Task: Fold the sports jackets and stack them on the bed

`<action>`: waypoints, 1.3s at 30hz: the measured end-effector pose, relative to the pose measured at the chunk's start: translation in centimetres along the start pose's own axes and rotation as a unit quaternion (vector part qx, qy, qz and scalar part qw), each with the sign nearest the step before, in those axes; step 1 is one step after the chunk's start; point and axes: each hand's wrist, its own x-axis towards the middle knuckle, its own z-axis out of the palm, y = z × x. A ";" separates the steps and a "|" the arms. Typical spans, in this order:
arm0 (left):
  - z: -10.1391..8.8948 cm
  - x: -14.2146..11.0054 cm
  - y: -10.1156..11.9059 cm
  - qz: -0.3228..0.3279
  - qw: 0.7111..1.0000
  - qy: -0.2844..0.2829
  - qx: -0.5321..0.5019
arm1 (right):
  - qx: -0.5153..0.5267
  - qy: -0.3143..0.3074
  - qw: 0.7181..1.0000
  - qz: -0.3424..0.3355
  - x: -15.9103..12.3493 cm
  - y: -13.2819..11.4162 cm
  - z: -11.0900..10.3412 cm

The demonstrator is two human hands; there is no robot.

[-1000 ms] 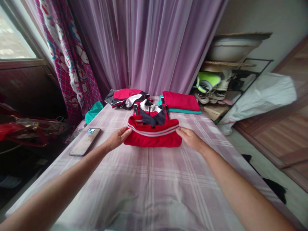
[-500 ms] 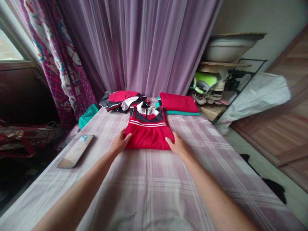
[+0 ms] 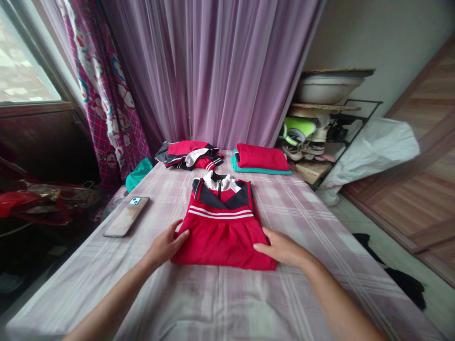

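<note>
A folded red jacket (image 3: 220, 239) lies flat on the table, its white-and-black zip collar at the far end and white stripes across its waistband. My left hand (image 3: 169, 242) grips its left edge, thumb on top of the cloth. On the right edge, my right hand (image 3: 279, 244) holds the jacket the same way, fingers partly hidden by the fabric. Behind it to the left is a loosely heaped red, black and white garment (image 3: 190, 152). A folded red garment (image 3: 263, 157) rests on teal cloth (image 3: 261, 170) at the back right.
A phone (image 3: 127, 217) lies face down on the checked tablecloth (image 3: 227, 303), left of my left hand. Purple curtains (image 3: 220, 71) hang along the far edge. To the right stand a shoe rack (image 3: 362, 123) with a basin (image 3: 329, 89), and a white plastic bag (image 3: 380, 147).
The jacket has slid toward me with both hands still on its sides, away from the garments at the back. The view has shifted slightly.
</note>
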 end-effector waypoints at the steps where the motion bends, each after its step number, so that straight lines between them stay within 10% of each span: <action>1: -0.3 0.2 0.3 -0.005 1.000 -0.001 -0.001 | 0.001 0.001 1.000 0.007 0.3 -0.3 -0.2; 13: -0.1 5.2 4.5 0.003 0.993 0.071 0.093 | -0.123 0.226 0.965 0.050 5.2 -5.6 -0.2; 22: 0.5 4.9 3.1 -0.019 0.989 0.068 0.132 | -0.178 0.183 0.963 0.085 4.9 -5.5 0.8; 27: 1.3 3.2 5.8 0.138 0.949 0.190 0.208 | -0.166 0.245 0.951 -0.087 3.9 -7.8 1.2; 30: 3.8 3.0 7.2 0.239 0.930 0.165 0.227 | -0.186 0.195 0.952 -0.145 3.3 -9.0 3.8; 39: 6.4 3.9 5.2 0.253 0.935 0.127 0.213 | -0.228 0.112 0.958 -0.130 1.5 -6.4 5.1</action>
